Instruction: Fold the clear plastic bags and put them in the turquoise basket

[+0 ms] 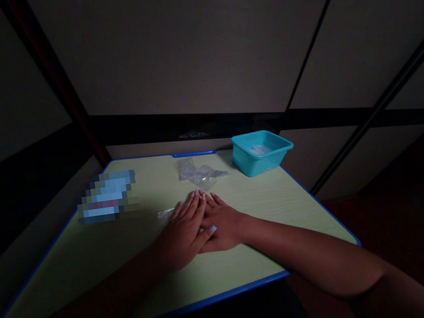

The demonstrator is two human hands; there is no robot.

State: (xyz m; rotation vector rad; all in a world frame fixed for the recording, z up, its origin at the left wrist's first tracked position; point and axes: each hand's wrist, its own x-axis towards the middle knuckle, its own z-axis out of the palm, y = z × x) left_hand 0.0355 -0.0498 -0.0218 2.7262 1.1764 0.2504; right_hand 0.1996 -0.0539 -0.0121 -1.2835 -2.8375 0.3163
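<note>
My left hand [183, 236] lies flat with its fingers stretched forward, its fingers and thumb partly over my right hand [223, 226]. Beneath it, my right hand rests palm down on the table [246, 267], with some of its fingers hidden. Next to my left fingertips a strip of clear plastic [165, 213] pokes out; whether it runs under the hands I cannot tell. Just beyond the fingertips lie thin clear plastic bags [204, 176], overlapping and crumpled. Neither hand visibly grips anything.
A turquoise plastic basket [254, 165] stands at the far right corner, with something whitish and clear inside. At the far left lies a flat, pixelated light-blue item [108, 194]. Blue edging [231, 293] rims the table, and a panelled wall [181, 52] rises behind it.
</note>
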